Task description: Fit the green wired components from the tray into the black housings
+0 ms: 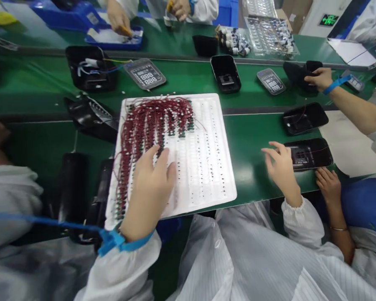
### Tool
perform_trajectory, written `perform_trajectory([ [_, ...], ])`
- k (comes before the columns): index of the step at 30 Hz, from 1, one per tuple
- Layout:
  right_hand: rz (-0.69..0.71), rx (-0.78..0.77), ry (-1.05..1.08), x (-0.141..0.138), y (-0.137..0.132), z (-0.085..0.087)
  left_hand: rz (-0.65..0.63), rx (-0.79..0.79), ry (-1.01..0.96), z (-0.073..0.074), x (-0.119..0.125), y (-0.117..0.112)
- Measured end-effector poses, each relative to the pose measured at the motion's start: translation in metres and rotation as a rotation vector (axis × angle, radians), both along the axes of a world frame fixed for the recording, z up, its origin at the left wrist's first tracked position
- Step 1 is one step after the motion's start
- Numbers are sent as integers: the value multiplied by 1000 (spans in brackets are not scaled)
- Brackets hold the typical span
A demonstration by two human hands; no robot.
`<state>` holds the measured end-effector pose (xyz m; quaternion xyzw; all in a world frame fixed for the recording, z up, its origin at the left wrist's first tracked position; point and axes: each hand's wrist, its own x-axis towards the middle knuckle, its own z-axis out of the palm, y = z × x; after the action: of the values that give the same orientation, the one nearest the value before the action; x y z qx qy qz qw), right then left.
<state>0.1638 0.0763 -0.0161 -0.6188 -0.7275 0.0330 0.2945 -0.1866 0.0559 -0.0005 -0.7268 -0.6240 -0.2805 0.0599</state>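
My left hand (153,188), with a blue wrist strap (134,244) at the cuff, hovers over a white foam tray (203,184). Its fingers are spread, and I see nothing in them. Rows of small parts with dark red wires (147,121) fill the tray's left and back portion; dark slots mark its right side. My right hand (281,169) is to the right of the tray, fingers apart and apparently holding nothing. Just beside it lies a black plastic housing (311,154), its left end partly hidden by that hand.
Another black housing (305,119) lies behind. On the green line stand an open housing (225,74), display panels (146,74) and a wired housing (89,69). Co-workers' hands are at right and across. Screwdriver-like black tools (71,188) hang at left.
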Motion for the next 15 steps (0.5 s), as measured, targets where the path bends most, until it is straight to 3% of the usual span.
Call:
perform_trajectory([
  [3, 145, -110, -157, -23, 56, 14, 9, -65, 74, -17, -2, 3],
  [7, 265, -293, -260, -57, 156, 21, -10, -80, 69, -13, 7, -5],
  [12, 51, -386, -291, -90, 284, 11, 43, -89, -148, -6, 9, -4],
  [15, -36, -387, -296, -97, 339, 1, 69, -78, -246, -5, 8, -1],
])
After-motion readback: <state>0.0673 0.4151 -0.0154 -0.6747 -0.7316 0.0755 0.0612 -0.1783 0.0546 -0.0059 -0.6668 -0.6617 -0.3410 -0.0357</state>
